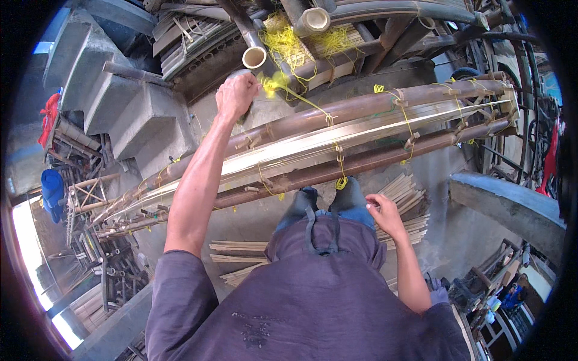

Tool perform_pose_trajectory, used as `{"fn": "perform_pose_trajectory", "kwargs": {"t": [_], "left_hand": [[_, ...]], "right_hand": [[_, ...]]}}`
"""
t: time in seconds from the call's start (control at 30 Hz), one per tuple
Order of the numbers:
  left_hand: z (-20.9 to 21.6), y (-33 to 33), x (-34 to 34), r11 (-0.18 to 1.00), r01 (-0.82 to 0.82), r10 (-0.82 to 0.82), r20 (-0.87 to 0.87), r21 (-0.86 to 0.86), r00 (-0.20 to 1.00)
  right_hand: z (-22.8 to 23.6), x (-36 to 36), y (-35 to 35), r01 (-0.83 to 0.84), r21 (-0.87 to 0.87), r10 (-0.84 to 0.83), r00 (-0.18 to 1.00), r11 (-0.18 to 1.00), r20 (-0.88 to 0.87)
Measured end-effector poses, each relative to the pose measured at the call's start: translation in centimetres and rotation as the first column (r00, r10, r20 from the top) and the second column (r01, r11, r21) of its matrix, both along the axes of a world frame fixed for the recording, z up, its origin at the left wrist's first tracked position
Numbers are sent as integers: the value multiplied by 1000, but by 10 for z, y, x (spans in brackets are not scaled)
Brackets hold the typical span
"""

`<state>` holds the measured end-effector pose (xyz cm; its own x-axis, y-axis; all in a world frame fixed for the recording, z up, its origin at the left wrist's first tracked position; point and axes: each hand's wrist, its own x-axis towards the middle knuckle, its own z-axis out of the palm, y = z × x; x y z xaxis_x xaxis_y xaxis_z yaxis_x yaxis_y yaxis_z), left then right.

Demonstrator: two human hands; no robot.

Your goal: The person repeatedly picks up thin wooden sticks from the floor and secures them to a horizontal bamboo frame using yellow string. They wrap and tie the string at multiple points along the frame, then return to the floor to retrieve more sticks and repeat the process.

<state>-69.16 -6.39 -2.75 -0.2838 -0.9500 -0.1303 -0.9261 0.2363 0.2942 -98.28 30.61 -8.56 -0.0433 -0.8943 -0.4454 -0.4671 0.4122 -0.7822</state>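
Note:
My left hand [236, 95] is raised beyond the far pole of a long bamboo frame, its fingers closed on a yellow string. That yellow string [301, 100] runs from a tie on the far bamboo pole [289, 128] toward my hand, with a blurred bunch of it beside my fingertips. Between the far pole and the near bamboo pole [298, 177] stretch long pale strips [283, 146], held by yellow ties and small wooden pegs. My right hand [384, 213] hovers at my right side, short of the near pole, fingers loosely bent and apart, with nothing visible in it.
Bundles of split bamboo sticks [409, 195] lie on the floor by my legs. Beyond the frame, thick bamboo poles [314, 21] and tangled yellow string [283, 41] rest on a rack. Concrete steps [129, 99] rise at far left; a low concrete wall [512, 201] stands right.

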Motion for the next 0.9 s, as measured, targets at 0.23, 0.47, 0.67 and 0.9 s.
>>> {"fn": "perform_pose_trajectory", "kwargs": {"t": [0.23,0.47,0.67,0.9], "left_hand": [[4,2,-8,997,58,-60,-40,-43,997],[-2,-1,-5,960,53,-78,-81,-274,994],[-40,5,21,929,352,-339,121,-112,933],[-34,-6,40,983,148,-176,312,112,934]], "right_hand": [[-7,-7,6,-86,47,91,988,995,-124],[-9,60,-20,322,84,-333,915,943,226],[-43,84,-88,110,293,-150,982,950,118],[-42,70,-38,141,231,-204,939,963,277]]}}
